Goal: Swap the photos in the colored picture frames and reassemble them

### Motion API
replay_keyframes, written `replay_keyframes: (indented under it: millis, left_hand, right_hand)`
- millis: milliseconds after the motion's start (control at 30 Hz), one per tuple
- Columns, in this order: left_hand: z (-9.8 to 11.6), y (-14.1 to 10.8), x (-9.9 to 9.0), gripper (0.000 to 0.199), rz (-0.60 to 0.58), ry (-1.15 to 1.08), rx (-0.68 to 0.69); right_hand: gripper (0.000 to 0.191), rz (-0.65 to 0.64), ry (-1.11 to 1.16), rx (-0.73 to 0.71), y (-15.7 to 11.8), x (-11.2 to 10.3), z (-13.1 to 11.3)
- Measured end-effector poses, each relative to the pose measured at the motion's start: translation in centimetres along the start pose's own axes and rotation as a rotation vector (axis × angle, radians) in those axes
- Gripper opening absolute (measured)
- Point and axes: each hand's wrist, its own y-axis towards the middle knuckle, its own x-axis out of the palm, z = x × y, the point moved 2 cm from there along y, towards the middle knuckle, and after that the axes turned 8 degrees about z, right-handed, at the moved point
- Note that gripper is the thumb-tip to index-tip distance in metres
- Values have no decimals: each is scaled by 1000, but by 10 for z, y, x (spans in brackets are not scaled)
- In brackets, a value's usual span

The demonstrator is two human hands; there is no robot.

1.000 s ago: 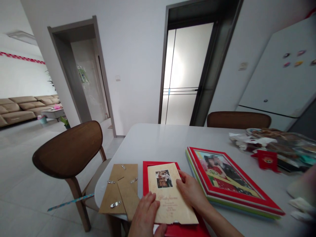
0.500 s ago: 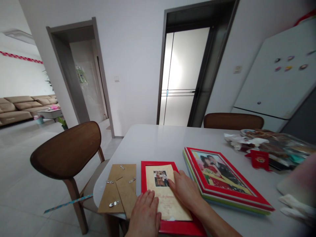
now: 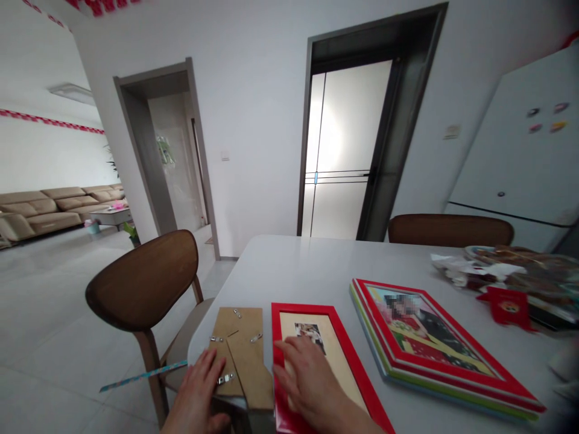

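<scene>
A red picture frame lies at the table's front edge with a cream printed sheet inside it, bearing a small photo. My right hand rests over the frame's left side and the sheet, fingers slightly bent and apart. My left hand is at the left edge of the brown backing board, its fingers spread near the metal clips. The board has a stand flap and lies just left of the frame. Right of my right hand is a stack of frames, a red one with a photo on top.
On the white table, a red packet and plastic-wrapped items stand at the right. One brown chair is at the left, another behind the table. A blue patterned strip sticks out by the left chair.
My left hand has moved left from the frame to the backing board. My right hand has shifted left across the sheet. The view has turned slightly left.
</scene>
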Motion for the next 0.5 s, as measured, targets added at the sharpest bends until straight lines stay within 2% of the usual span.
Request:
replay_keyframes:
  millis: [100, 167, 233, 300, 367, 467, 500]
  left_hand:
    - [-19, -2, 4, 57, 82, 18, 11]
    - [-26, -2, 7, 55, 125, 16, 41]
    - [-29, -1, 7, 51, 175, 1, 99]
    - [-27, 1, 2, 46, 240, -38, 164]
    - [-15, 2, -5, 45, 310, -92, 220]
    - [25, 5, -10, 47, 369, -183, 253]
    - [42, 6, -9, 45, 343, -215, 258]
  right_hand:
    - [41, -92, 26, -66, 1, 25, -37]
    - [43, -104, 14, -51, 4, 37, -50]
    - [40, -77, 61, -20, 7, 38, -54]
    - [42, -26, 137, -6, 8, 26, -54]
    - [43, 24, 180, -24, 4, 4, -49]
    - [39, 73, 171, -16, -12, -29, -29]
    - [39, 79, 161, 10, -20, -37, -18]
